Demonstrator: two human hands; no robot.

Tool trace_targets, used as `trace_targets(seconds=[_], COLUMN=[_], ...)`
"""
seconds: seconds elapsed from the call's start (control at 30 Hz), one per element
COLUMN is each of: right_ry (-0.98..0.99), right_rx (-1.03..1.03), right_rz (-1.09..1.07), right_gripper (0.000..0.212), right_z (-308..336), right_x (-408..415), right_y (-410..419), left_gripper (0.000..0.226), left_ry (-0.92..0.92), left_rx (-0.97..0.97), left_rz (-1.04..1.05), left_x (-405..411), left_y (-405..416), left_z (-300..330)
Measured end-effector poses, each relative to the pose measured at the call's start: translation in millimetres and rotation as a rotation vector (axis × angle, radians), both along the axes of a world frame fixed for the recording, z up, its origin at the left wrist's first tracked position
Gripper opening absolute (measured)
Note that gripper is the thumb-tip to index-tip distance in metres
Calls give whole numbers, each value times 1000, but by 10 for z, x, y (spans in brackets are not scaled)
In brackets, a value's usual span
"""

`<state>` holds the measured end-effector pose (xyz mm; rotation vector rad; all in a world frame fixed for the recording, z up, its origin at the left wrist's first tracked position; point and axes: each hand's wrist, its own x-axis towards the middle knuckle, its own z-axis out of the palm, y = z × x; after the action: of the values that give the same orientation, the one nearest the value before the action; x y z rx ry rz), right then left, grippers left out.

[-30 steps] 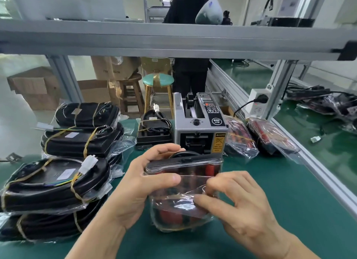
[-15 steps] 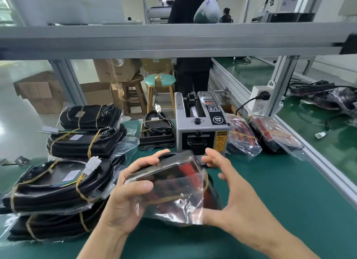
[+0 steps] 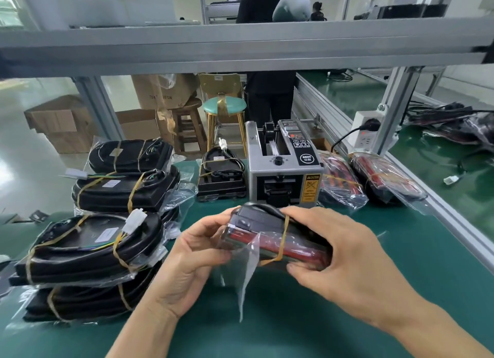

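**Both hands on a bagged lamp unit above the green mat**

We hold the lamp unit (image 3: pixel 278 237) (red lens, black back, a tan rubber band round its middle) lengthwise in front of us, above the green mat (image 3: pixel 401 264). A clear plastic bag (image 3: pixel 247 275) is around it, and its loose end hangs down between our hands. We cannot tell how far along the unit the bag reaches.

Our left hand (image 3: pixel 192 253) grips the left end, fingers curled round film and unit together. Our right hand (image 3: pixel 344 253) wraps the right end, with the fingers over the top and the thumb underneath.

Directly behind the unit stands the grey tape dispenser (image 3: pixel 283 176), its front partly hidden by our hands. To our left lie stacks of black units (image 3: pixel 88 245), each banded and in its own clear bag. Just left of the dispenser sits an unbagged unit (image 3: pixel 222 176) with its cable coiled on top. On the other side, two bagged red units (image 3: pixel 339 181) lie near the aluminium rail (image 3: pixel 454 224).
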<state>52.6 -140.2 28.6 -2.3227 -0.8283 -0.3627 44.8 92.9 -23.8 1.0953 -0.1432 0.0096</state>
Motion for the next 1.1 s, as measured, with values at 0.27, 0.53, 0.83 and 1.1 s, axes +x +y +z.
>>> trace_targets(seconds=[0.27, 0.53, 0.83, 1.1], right_ry=[58, 219, -19, -606], right_rx=[-217, -24, -6, -57], right_rz=[101, 188, 120, 92], right_gripper=[56, 44, 6, 14], right_z=[25, -24, -171, -504], right_x=[148, 184, 129, 87], right_y=[129, -94, -197, -237], left_gripper=[77, 38, 35, 32], left_ry=[-348, -266, -215, -228], left_rx=[916, 882, 944, 966], left_rz=[79, 73, 44, 53], left_x=[-182, -173, -177, -181], left_y=[-166, -195, -194, -202], left_z=[434, 295, 273, 295])
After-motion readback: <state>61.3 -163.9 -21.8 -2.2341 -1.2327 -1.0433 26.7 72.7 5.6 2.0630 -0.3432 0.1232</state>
